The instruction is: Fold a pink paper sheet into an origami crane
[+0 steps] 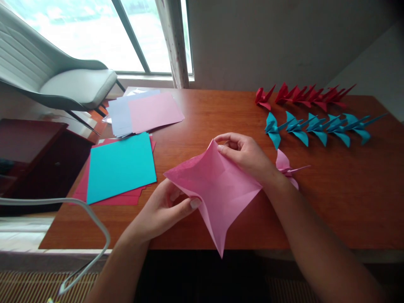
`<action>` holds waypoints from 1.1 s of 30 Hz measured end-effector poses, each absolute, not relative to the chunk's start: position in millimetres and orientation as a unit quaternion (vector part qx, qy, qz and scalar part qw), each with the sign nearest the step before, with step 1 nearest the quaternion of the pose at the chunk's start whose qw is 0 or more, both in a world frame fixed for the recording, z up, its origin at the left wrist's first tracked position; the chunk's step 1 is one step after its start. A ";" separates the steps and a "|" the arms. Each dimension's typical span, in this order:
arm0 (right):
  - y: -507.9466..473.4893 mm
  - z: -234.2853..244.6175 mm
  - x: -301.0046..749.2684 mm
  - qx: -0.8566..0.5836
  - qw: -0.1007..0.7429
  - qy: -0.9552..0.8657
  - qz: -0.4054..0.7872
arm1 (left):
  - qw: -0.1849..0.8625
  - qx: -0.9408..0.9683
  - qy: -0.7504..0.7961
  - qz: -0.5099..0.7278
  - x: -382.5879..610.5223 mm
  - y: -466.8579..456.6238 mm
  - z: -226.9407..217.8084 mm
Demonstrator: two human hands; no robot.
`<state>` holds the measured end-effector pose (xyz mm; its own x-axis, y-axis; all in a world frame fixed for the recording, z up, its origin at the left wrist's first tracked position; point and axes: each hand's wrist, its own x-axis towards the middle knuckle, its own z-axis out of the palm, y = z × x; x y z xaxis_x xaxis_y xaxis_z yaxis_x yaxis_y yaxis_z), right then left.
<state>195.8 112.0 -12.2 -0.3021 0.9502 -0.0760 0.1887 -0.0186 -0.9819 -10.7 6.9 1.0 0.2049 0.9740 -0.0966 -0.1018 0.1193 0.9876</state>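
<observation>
Pink paper (224,189) in hands (162,210) (249,156); apparently creased

- Holding left forearm (121,256) at lower left, right forearm (318,240) at lower right, both bare, slanting inward.
- Pinching with left hand (164,206), left thumb (186,208) on top, pointing right; other fingers partly hidden below.
- Pinching with right hand (248,155), farther out than left, right thumb (229,152) pointing left, index finger (226,136) bent.
- Facing hands toward each other, not touching.

Creased matt paper sheet (224,185), smooth, slightly glossy wooden tabletop (217,113)
</observation>
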 end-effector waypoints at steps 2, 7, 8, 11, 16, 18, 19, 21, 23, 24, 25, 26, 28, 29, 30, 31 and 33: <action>112.2 -12.3 195.9 -0.472 0.355 -0.608 0.530 | 0.602 0.484 0.443 0.454 -10.4 6.3 0.8; 112.4 -12.3 196.6 -0.472 0.356 -0.620 0.515 | 0.601 0.490 0.447 0.446 -10.4 6.8 0.8; 112.4 -12.1 196.6 -0.471 0.356 -0.621 0.516 | 0.599 0.492 0.448 0.445 -10.3 7.2 1.1; 112.6 -11.6 196.3 -0.470 0.358 -0.619 0.517 | 0.596 0.492 0.452 0.446 -10.3 7.8 1.7; 112.7 -9.8 196.0 -0.476 0.359 -0.615 0.515 | 0.602 0.497 0.440 0.444 -12.7 6.6 -2.5; 112.4 -9.2 196.1 -0.477 0.359 -0.614 0.516 | 0.601 0.503 0.439 0.440 -13.6 6.0 -4.5; 112.2 -9.0 196.3 -0.476 0.358 -0.613 0.519 | 0.599 0.506 0.439 0.439 -13.8 5.9 -5.1; 112.0 -8.8 196.6 -0.475 0.358 -0.611 0.523 | 0.594 0.512 0.440 0.437 -13.7 6.1 -5.3; 112.1 -8.6 196.9 -0.475 0.358 -0.611 0.522 | 0.592 0.517 0.440 0.435 -13.4 6.2 -5.0; 112.1 -8.4 197.1 -0.476 0.358 -0.612 0.520 | 0.592 0.517 0.440 0.435 -13.4 6.2 -5.0; 112.2 -8.3 197.3 -0.477 0.359 -0.612 0.518 | 0.594 0.515 0.439 0.435 -13.4 6.1 -5.2; 112.3 -8.2 197.5 -0.478 0.360 -0.612 0.517 | 0.597 0.512 0.439 0.435 -13.5 5.9 -5.6; 112.5 -8.3 197.8 -0.478 0.362 -0.610 0.518 | 0.601 0.507 0.437 0.437 -13.9 5.7 -6.5; 112.5 -8.6 197.9 -0.478 0.362 -0.609 0.520 | 0.602 0.506 0.437 0.437 -14.1 5.7 -6.8; 112.5 -8.9 197.9 -0.477 0.362 -0.607 0.523 | 0.602 0.507 0.436 0.436 -14.3 5.8 -6.9; 112.4 -9.2 198.0 -0.476 0.363 -0.604 0.526 | 0.603 0.508 0.436 0.433 -14.5 6.1 -6.6; 112.0 -9.6 198.1 -0.473 0.364 -0.595 0.538 | 0.606 0.507 0.437 0.429 -14.7 6.8 -5.4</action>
<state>198.1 112.0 -9.6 -0.2867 0.9550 -0.0754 0.1720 -0.0261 -0.9848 -14.7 6.8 -5.4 0.2505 0.9634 -0.0951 -0.0762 0.1176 0.9901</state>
